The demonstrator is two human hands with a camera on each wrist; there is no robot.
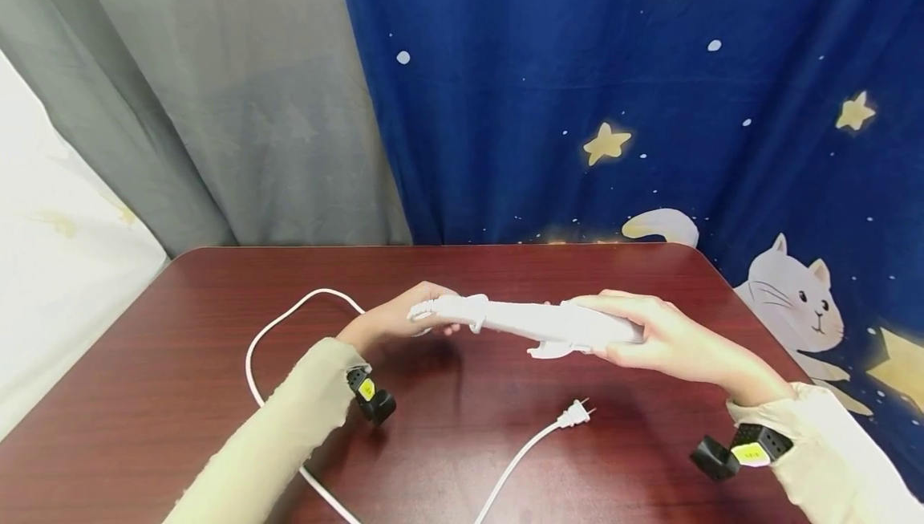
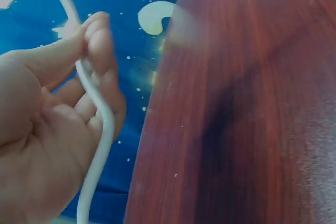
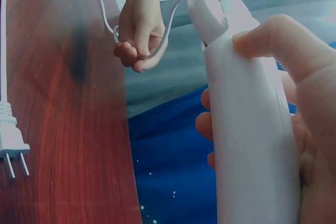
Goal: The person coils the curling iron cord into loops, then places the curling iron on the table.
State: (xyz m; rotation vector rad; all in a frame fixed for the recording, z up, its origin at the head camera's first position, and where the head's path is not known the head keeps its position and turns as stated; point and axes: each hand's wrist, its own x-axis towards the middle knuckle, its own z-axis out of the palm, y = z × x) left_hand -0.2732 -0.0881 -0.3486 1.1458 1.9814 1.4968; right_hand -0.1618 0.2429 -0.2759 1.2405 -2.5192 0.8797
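A long white corded appliance [image 1: 523,321], shaped like a hair iron, is held up over the table, with a small lever-like part [image 1: 552,350] jutting from its underside. My right hand [image 1: 660,335] grips its broad right end. In the right wrist view the thumb lies along the smooth white body [image 3: 249,129], while the other fingers wrap behind it. At the opposite end, my left hand [image 1: 404,317] pinches the white power cord [image 2: 97,182] between thumb and fingers. The cord runs down across the left palm and loops up to the appliance's end.
The dark red table [image 1: 289,412] lies below both hands. On it rests the cord's two-pin plug [image 1: 575,414], in front of the appliance. A long loop of cord [image 1: 250,355] curves around the left forearm. Grey and blue star-patterned curtains [image 1: 505,91] hang behind the table's far edge.
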